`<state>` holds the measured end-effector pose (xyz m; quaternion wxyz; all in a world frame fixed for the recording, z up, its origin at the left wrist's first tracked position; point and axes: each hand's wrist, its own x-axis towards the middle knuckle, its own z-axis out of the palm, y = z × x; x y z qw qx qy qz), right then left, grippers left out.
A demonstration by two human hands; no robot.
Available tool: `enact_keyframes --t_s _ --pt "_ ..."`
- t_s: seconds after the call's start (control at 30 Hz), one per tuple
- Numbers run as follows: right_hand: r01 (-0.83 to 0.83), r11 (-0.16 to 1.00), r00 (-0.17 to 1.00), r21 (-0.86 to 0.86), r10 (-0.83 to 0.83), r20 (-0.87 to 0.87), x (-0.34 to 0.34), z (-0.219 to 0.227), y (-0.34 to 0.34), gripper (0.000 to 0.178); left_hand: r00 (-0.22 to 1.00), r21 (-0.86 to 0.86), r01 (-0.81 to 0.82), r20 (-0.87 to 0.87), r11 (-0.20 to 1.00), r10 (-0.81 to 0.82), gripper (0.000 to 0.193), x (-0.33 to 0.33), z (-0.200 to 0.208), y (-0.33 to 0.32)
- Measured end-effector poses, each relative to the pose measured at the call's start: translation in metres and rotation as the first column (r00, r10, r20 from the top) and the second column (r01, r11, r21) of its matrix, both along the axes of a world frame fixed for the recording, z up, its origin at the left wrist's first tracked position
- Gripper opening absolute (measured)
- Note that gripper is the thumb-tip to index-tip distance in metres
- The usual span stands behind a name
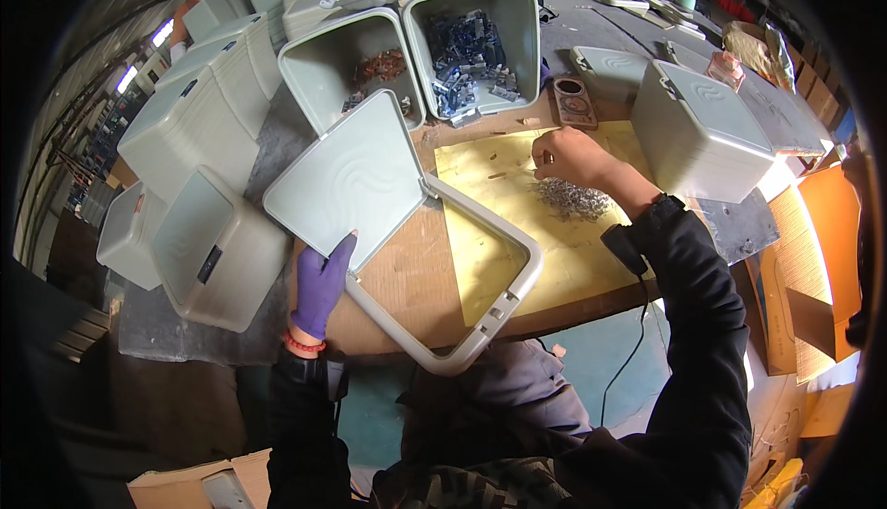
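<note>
My left hand point(323, 283), in a purple glove, grips the near edge of a pale grey-green bin lid point(356, 181), its thumb lying on the panel. A light grey rectangular frame point(499, 310) joins the lid along one edge and swings away from it, reaching past the table's front edge. My bare right hand point(568, 156) hovers with curled fingers beside a pile of small silvery metal parts point(577, 199). Whatever those fingers hold, if anything, is hidden. The pile lies on a yellow sheet point(480, 264).
Behind the lid stand two tipped bins, one holding copper-coloured parts point(381, 66), the other blue clips point(471, 52). Bin stacks point(189, 130) rise at left. A lidded bin point(707, 130) and a small dial device point(575, 103) are at right. Another person point(189, 6) is far left.
</note>
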<state>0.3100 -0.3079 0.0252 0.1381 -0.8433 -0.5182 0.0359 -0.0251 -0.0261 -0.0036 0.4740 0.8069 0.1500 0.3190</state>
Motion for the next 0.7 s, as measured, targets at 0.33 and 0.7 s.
enact_keyframes --t_s 0.33,0.7 --pt "-0.127 0.982 0.968 0.138 0.153 -0.199 0.007 -0.002 0.018 0.024 0.999 0.016 -0.004 -0.036 1.0 0.004 0.024 -0.002 0.004 -0.004" --pt "0.056 0.872 0.912 0.487 0.153 -0.38 -0.025 0.004 0.034 0.004 0.999 0.101 0.005 0.047 0.995 -0.01 0.024 -0.001 -0.005 0.001"
